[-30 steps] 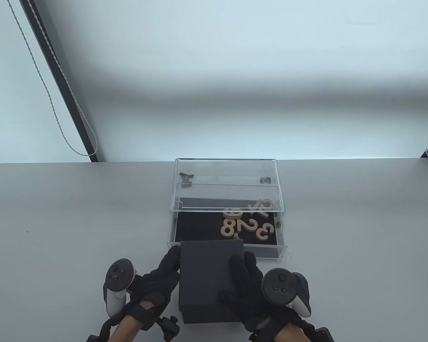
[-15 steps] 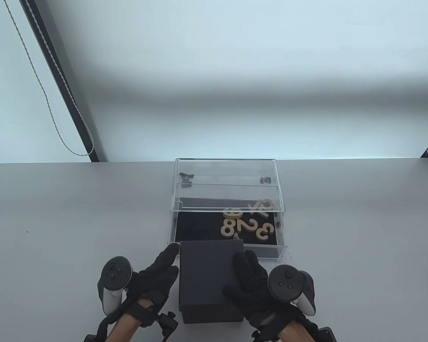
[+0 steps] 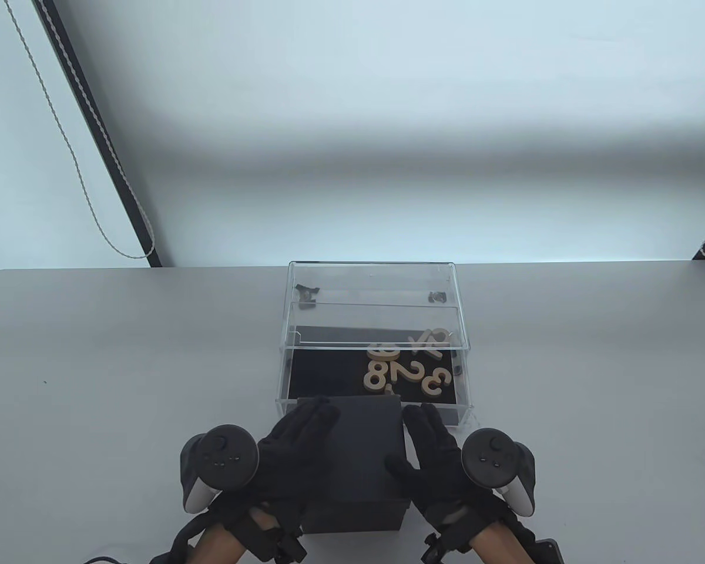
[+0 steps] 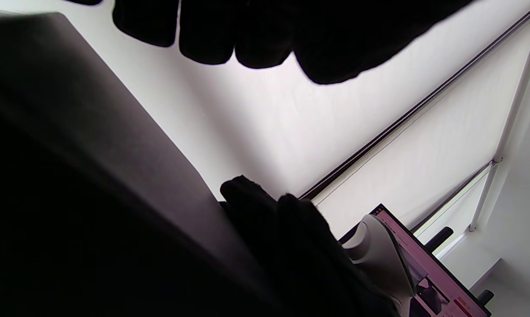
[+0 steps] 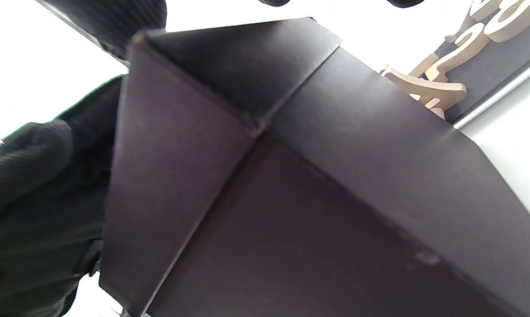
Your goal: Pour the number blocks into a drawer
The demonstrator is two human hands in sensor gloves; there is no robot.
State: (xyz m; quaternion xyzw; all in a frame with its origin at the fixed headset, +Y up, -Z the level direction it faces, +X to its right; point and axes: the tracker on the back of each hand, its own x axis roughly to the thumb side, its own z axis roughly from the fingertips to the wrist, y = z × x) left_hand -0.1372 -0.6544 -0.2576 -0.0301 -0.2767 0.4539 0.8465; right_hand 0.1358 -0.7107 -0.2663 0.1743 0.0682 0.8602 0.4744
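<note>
A black box (image 3: 367, 446) sits at the front edge of a clear acrylic drawer (image 3: 283, 376), which is pulled out of its clear case (image 3: 370, 282). Several wooden number blocks (image 3: 408, 371) lie on the drawer's black liner, toward the right. My left hand (image 3: 305, 423) lies over the box's top left with its fingers stretched out. My right hand (image 3: 423, 435) holds the box's right side, thumb on its top. In the right wrist view the box (image 5: 313, 198) fills the frame, with number blocks (image 5: 428, 88) behind it. In the left wrist view my fingers (image 4: 207, 39) hang clear of the box (image 4: 71, 176).
The grey table (image 3: 94, 382) runs wide to both sides of the drawer. A dark window frame with a bead cord (image 3: 111, 241) stands behind the table's far left edge. A monitor (image 4: 428, 273) shows in the left wrist view.
My left hand has moved from the box's left side onto its top. My right hand has slid off the top to the box's right side. The box and blocks stay put.
</note>
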